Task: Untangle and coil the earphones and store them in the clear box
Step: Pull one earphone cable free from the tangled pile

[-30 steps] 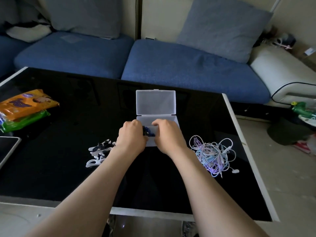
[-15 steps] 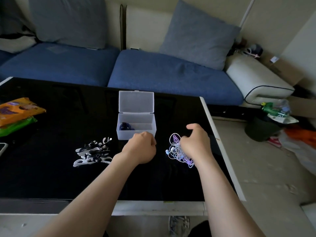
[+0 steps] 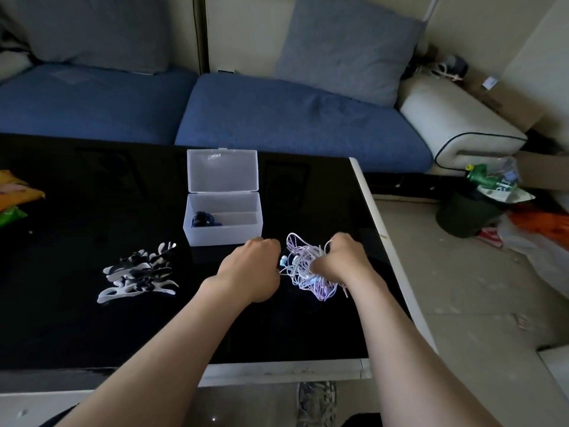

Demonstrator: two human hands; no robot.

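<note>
A tangle of purple, white and pale blue earphones point(image 3: 303, 268) lies on the black table point(image 3: 77, 328), right of centre. My right hand point(image 3: 341, 261) grips the right side of the tangle with curled fingers. At the tangle's left edge, beside a pale blue earbud, my left hand point(image 3: 252, 269) is curled and pinches a strand. Just behind my hands stands the clear box point(image 3: 223, 234), its lid upright and open. A dark blue coiled pair of earphones point(image 3: 203, 218) sits in the box's left end.
A pile of black and white flat cord winders point(image 3: 138, 272) lies left of my left hand. Snack packets point(image 3: 15, 195) are at the table's left edge. The table's white right edge point(image 3: 385, 251) runs close by the tangle. A blue sofa point(image 3: 277, 118) stands behind.
Both hands left the clear box and moved right to the tangle. The right hand took hold of it first, then the left reached its left edge. The view swung right.
</note>
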